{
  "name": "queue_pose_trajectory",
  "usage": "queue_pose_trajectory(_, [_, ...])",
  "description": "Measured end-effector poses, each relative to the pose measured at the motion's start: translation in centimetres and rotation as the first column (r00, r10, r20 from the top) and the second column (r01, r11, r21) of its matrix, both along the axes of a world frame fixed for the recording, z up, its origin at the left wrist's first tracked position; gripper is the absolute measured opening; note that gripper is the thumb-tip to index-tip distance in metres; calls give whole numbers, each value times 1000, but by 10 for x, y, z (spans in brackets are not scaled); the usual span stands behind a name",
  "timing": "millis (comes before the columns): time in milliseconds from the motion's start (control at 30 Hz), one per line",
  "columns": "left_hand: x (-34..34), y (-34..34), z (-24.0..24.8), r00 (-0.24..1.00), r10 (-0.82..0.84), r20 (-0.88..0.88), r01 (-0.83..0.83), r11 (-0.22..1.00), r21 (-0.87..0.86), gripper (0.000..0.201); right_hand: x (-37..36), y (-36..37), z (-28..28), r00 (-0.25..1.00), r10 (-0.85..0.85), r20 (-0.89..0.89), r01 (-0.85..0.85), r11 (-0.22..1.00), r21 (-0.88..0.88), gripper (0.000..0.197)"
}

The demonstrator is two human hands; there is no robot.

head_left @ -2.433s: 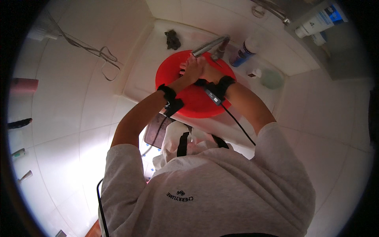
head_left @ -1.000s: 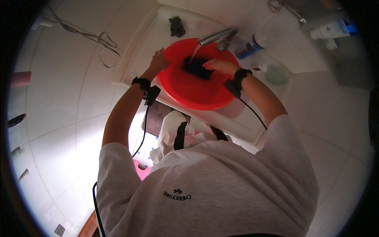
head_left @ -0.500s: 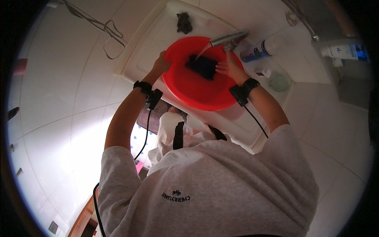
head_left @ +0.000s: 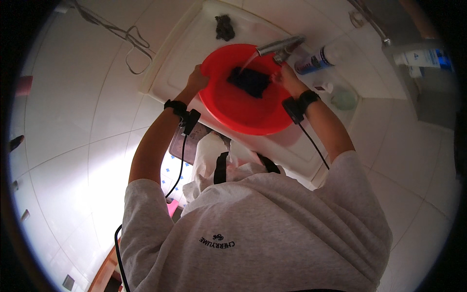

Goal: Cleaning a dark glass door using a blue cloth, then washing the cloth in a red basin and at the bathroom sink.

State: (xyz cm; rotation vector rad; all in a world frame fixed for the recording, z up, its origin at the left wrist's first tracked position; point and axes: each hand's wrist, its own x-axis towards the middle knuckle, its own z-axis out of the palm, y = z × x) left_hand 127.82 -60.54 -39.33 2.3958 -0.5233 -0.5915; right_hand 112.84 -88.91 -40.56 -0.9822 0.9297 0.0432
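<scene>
Water runs from a metal faucet [head_left: 277,46] into a round red basin [head_left: 228,114] standing in a white sink [head_left: 182,63]. Inside the basin lies a dark, wet-looking cloth [head_left: 250,82] under the stream. My left hand [head_left: 197,79] is closed round the basin's left rim, thumb over the inside. At the basin's right side, just below the faucet, is my right hand [head_left: 287,82]. Its fingers, blurred by motion, reach inward over the basin near the cloth's right end. What they touch, if anything, cannot be made out.
A dark crumpled clump [head_left: 224,27] lies on the sink's far left. Right of the faucet are a blue-and-white bottle [head_left: 314,62], a small white container [head_left: 322,86] and a greenish translucent bowl [head_left: 344,100]. Looped cord [head_left: 134,41] hangs on the left wall. Cables trail from both wrists.
My right hand has shifted slightly right, away from the cloth, and its spread fingers have become blurred. The left hand stays on the rim. Water keeps running.
</scene>
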Motion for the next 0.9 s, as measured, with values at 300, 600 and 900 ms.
queue_pose_trajectory(300, [11,4,-20,1000,-10,-7,10,999,-33,60,33,-16,18,967,-199,158,150,950,273,15])
queue_pose_trajectory(600, [22,9,-44,957,-95,-275,127,987,101,64,31,34,-78,909,409,-79,-394,784,-480,40])
queue_pose_trajectory(900, [-16,31,-3,920,176,-351,-209,976,-57,56,46,48,-67,185,866,-463,-848,-97,-521,57])
